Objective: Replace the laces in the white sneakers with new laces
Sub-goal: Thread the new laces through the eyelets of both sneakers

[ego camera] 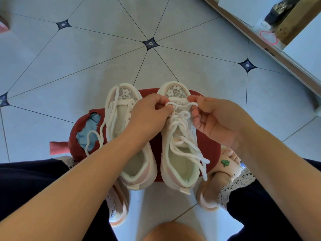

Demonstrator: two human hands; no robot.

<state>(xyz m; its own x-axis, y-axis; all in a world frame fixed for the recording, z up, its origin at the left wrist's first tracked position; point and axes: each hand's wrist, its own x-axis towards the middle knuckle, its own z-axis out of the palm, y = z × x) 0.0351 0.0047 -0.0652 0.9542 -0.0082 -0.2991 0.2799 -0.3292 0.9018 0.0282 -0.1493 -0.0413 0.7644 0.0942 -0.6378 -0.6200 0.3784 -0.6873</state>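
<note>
Left hand (147,110) and right hand (213,117) each pinch the soft white cord lace (175,122) at the toe-end eyelets of 1 white lace-panelled sneaker (180,171), which sits on a worn red padded stool (206,141). The lace looks limp and light, probably best gripped near its tip. The shoe may slide unless steadied.

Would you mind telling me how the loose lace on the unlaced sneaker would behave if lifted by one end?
The loose lace would probably hang limp, since it lies in slack curls across the red stool. It looks light, yet might drag over the unlaced sneaker it drapes.
</note>
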